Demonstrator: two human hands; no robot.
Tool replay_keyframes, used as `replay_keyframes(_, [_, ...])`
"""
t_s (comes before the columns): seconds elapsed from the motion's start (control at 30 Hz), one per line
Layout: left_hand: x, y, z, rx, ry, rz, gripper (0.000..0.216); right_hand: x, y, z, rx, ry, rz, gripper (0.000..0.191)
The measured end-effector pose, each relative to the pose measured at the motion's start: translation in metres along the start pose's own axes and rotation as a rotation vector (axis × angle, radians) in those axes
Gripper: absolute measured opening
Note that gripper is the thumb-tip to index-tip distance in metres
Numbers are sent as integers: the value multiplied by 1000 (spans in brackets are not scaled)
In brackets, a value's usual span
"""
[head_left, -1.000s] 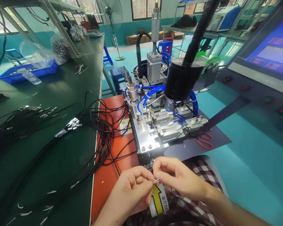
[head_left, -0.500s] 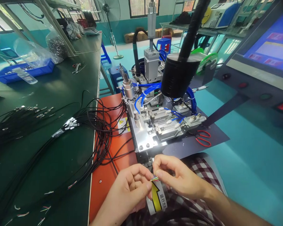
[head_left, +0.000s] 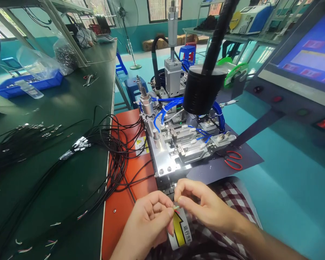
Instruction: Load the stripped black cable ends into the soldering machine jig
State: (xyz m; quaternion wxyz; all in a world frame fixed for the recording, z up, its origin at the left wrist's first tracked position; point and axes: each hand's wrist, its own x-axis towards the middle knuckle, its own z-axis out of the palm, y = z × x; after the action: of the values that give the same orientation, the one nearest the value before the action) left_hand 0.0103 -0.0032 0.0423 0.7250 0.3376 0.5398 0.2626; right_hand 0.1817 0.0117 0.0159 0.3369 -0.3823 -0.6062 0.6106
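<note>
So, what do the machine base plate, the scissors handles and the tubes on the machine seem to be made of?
The base plate looks like bare metal, perhaps aluminium: silver, flat, with bright glare and screw heads. The scissors handles seem to be red plastic: uniform glossy colour, rounded loops. The tubes look like flexible blue plastic, since they bend in smooth curves. Both hands pinch thin coloured wires, probably plastic-insulated.

Both hands, left [head_left: 148, 220] and right [head_left: 206, 207], are bare, with bare forearms and no rings or watch. Below the hands, a red-and-white checked garment [head_left: 233, 196] covers the lap.
</note>
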Motion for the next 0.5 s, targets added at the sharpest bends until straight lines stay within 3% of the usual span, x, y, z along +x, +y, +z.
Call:
replay_keyframes(0.23, [-2,3,3,-10,69,7,22,-5,-5,7,-82,121,-24,6])
replay_keyframes(0.5, [-1,-1,1,-17,18,28,23,-4,-5,16,9,152,106,11])
